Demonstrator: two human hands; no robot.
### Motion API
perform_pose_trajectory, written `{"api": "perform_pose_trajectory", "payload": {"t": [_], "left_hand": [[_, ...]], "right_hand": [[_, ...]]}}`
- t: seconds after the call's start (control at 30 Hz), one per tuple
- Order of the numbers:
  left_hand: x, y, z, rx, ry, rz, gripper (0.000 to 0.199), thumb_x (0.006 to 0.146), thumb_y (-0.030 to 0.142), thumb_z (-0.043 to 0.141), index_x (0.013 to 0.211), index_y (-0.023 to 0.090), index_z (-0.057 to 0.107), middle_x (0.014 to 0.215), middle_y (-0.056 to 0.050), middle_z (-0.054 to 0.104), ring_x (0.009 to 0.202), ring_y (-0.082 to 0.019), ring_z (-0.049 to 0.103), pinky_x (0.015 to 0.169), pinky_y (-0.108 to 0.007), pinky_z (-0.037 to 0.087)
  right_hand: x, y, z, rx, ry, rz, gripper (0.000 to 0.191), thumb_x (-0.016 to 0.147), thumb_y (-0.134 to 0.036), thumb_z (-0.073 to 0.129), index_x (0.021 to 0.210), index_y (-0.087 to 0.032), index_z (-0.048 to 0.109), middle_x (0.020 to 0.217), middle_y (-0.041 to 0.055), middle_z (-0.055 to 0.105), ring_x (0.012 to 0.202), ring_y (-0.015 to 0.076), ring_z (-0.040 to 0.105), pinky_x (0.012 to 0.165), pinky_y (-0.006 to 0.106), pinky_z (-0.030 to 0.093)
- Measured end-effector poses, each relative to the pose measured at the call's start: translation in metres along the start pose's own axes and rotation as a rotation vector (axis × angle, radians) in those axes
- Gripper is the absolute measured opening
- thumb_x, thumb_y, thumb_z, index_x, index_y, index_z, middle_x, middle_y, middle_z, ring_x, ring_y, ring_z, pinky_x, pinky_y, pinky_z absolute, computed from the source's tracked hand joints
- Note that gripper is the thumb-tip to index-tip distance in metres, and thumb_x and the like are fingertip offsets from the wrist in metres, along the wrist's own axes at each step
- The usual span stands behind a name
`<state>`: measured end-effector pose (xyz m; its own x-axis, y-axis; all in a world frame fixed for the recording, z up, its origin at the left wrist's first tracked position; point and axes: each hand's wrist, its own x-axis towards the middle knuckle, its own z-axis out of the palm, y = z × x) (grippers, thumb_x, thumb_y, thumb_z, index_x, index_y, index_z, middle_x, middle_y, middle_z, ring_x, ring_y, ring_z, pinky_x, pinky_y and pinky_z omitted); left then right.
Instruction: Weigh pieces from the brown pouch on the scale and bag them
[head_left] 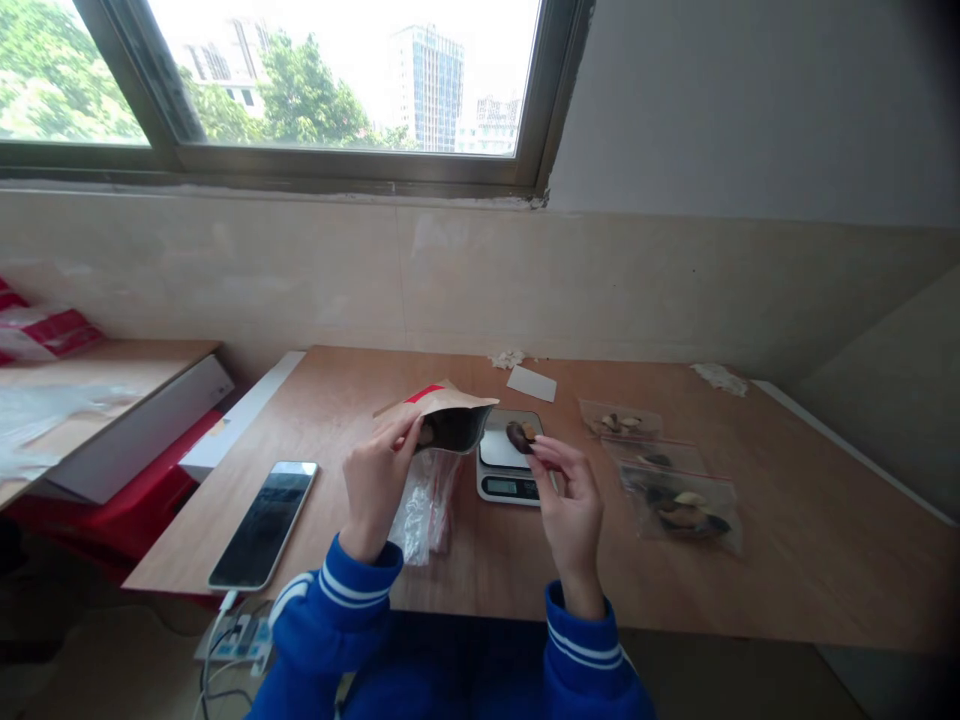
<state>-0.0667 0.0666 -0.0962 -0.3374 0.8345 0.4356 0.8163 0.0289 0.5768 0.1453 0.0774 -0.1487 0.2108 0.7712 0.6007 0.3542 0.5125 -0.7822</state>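
My left hand (pixel 381 482) grips the near edge of a brown paper pouch (pixel 442 400), whose dark mouth gapes toward the right. Between the fingertips of my right hand (pixel 568 497) is a small dark brown piece (pixel 517 437), held above a white kitchen scale (pixel 491 450). A tan piece shows beside the dark one; whether it is held or lies on the scale I cannot tell. Under the pouch, left of the scale, lie clear plastic bags (pixel 420 515). Several zip bags with dark and tan pieces (pixel 686 510) rest to the right of the scale.
A phone (pixel 264 525) with a cable plugged in lies at the table's left front. Behind the scale are a white card (pixel 532 383) and white scraps (pixel 508 358), with more scraps (pixel 720 378) at the back right. A power strip (pixel 236 640) sits below the left edge.
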Motion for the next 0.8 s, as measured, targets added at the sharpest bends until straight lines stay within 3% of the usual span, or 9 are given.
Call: {"api": "perform_pose_trajectory", "payload": {"t": [0.07, 0.17, 0.27, 0.37, 0.5, 0.63, 0.7, 0.8], "left_hand": [[0.006, -0.001, -0.003, 0.013, 0.022, -0.020, 0.022, 0.090, 0.037, 0.059, 0.104, 0.029, 0.075, 0.087, -0.003, 0.076, 0.078, -0.019, 0.070, 0.062, -0.024, 0.041], [0.012, -0.002, -0.005, 0.022, 0.039, -0.019, 0.021, 0.089, 0.037, 0.060, 0.102, 0.030, 0.075, 0.086, -0.002, 0.076, 0.077, -0.019, 0.070, 0.061, -0.024, 0.041], [0.014, -0.002, -0.005, 0.026, 0.051, -0.002, 0.021, 0.088, 0.037, 0.060, 0.101, 0.030, 0.076, 0.084, -0.002, 0.076, 0.075, -0.019, 0.070, 0.059, -0.024, 0.041], [0.014, -0.003, -0.005, 0.009, 0.057, 0.032, 0.021, 0.088, 0.038, 0.060, 0.100, 0.030, 0.076, 0.084, -0.002, 0.076, 0.074, -0.018, 0.070, 0.058, -0.024, 0.042], [0.007, -0.006, -0.003, -0.025, 0.030, 0.058, 0.020, 0.088, 0.036, 0.061, 0.099, 0.029, 0.076, 0.085, -0.001, 0.076, 0.071, -0.017, 0.070, 0.059, -0.023, 0.043], [-0.008, -0.010, 0.002, -0.063, 0.011, 0.087, 0.020, 0.089, 0.035, 0.060, 0.101, 0.028, 0.075, 0.091, -0.001, 0.076, 0.072, -0.016, 0.070, 0.061, -0.022, 0.045], [-0.017, -0.013, 0.005, -0.067, 0.016, 0.089, 0.021, 0.089, 0.034, 0.060, 0.102, 0.027, 0.075, 0.093, -0.002, 0.076, 0.072, -0.016, 0.071, 0.060, -0.021, 0.046], [-0.027, -0.017, 0.010, -0.066, 0.011, 0.099, 0.022, 0.090, 0.033, 0.060, 0.105, 0.027, 0.074, 0.092, -0.002, 0.076, 0.073, -0.017, 0.071, 0.059, -0.021, 0.046]], "right_hand": [[0.001, 0.027, 0.000, -0.093, -0.021, 0.053, 0.023, 0.088, -0.031, 0.057, 0.106, -0.021, 0.067, 0.101, 0.0075, 0.070, 0.085, 0.0185, 0.065, 0.081, 0.034, 0.051], [0.012, 0.063, 0.012, -0.291, -0.186, 0.055, 0.021, 0.088, -0.028, 0.053, 0.097, -0.022, 0.071, 0.092, 0.0075, 0.071, 0.080, 0.0202, 0.062, 0.080, 0.036, 0.049], [0.023, 0.076, 0.024, -0.432, -0.376, -0.012, 0.024, 0.086, -0.017, 0.050, 0.091, -0.024, 0.073, 0.086, 0.0070, 0.071, 0.086, 0.0238, 0.059, 0.084, 0.041, 0.046], [0.025, 0.058, 0.026, -0.355, -0.436, -0.080, 0.027, 0.086, -0.014, 0.048, 0.094, -0.023, 0.071, 0.094, 0.0074, 0.071, 0.093, 0.0254, 0.058, 0.088, 0.044, 0.045], [0.016, -0.001, 0.025, -0.061, -0.305, -0.122, 0.028, 0.090, -0.016, 0.041, 0.091, -0.023, 0.068, 0.094, 0.0070, 0.068, 0.095, 0.0225, 0.060, 0.086, 0.039, 0.048], [0.014, -0.044, 0.043, -0.029, -0.641, -0.176, 0.037, 0.088, -0.009, 0.038, 0.106, -0.022, 0.067, 0.110, 0.0071, 0.067, 0.108, 0.0210, 0.060, 0.097, 0.037, 0.047], [0.019, -0.044, 0.061, -0.102, -0.759, -0.113, 0.038, 0.086, -0.007, 0.038, 0.108, -0.019, 0.066, 0.112, 0.0100, 0.068, 0.108, 0.0224, 0.062, 0.098, 0.037, 0.046], [0.031, -0.028, 0.093, -0.130, -0.826, -0.010, 0.029, 0.083, -0.008, 0.046, 0.098, -0.016, 0.068, 0.106, 0.0113, 0.071, 0.099, 0.0238, 0.066, 0.095, 0.037, 0.048]]}}
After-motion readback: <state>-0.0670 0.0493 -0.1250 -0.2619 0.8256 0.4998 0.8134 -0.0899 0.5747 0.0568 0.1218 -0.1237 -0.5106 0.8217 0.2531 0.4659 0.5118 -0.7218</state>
